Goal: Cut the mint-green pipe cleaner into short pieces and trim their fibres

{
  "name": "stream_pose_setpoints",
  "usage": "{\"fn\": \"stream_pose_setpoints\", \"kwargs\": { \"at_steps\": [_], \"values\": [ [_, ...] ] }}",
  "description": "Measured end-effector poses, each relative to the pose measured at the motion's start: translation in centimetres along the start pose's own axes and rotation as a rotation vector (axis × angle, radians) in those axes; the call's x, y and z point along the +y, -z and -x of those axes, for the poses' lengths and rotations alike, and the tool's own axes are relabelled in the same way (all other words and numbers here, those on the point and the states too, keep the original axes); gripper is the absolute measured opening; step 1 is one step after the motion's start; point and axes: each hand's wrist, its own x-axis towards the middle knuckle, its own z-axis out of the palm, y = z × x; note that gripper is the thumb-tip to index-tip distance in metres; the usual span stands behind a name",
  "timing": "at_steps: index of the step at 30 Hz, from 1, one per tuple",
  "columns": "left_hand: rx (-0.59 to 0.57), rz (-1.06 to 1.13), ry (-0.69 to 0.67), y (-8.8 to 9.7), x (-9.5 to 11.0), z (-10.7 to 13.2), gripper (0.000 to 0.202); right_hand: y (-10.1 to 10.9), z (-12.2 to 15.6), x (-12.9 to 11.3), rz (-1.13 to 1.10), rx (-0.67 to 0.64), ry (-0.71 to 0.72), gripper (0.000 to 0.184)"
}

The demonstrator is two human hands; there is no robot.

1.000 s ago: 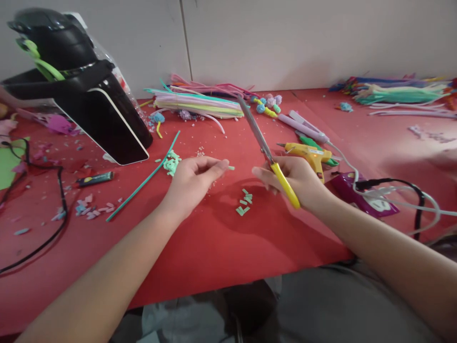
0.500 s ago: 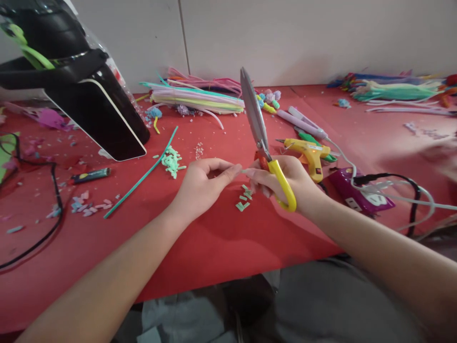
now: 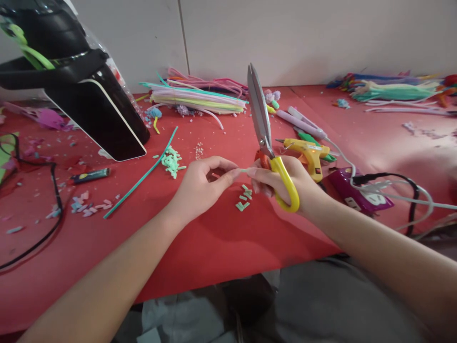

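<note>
1. One red table point(image 3: 214, 247) spans the view, strewn with craft scraps.
2. At far left a black device point(image 3: 89, 109) leans on the table.
3. Near the wall lies a bundle of pastel stems point(image 3: 196, 100).
4. The scissors point(image 3: 262, 128) stand upright, blades shut and pointing up.
5. The right hand point(image 3: 289, 183) wraps its fingers through the yellow handle, and its fingertips meet the other hand's.
6. The left hand point(image 3: 200, 186) has thumb and forefinger pressed together, pinching a short green piece.
7. A yellow glue gun point(image 3: 309, 151) lies just behind the right hand.
8. The short green piece point(image 3: 243, 170) is held above the table, between both hands' fingertips.
9. Cut green bits point(image 3: 243, 199) lie on the table right below it.
</note>
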Motion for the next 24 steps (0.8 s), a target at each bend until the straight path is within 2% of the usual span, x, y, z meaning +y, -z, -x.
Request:
{"fn": "stream_pose_setpoints", "kwargs": {
  "at_steps": [7, 15, 24],
  "values": [
    [-0.035, -0.018, -0.032, -0.3, 0.1, 0.0, 0.01, -0.2, 0.0, -0.3, -0.017, -0.026, 0.017, 0.042],
    [0.006, -0.054, -0.156, -0.2, -0.6, 0.0, 0.01, -0.4, 0.1, -0.7, -0.01, -0.031, -0.059, 0.043],
    [-0.043, -0.065, -0.227, 0.0, -1.1, 0.0, 0.009, -0.1, -0.1, 0.1, -0.087, -0.119, -0.047, 0.04]
  ]
}}
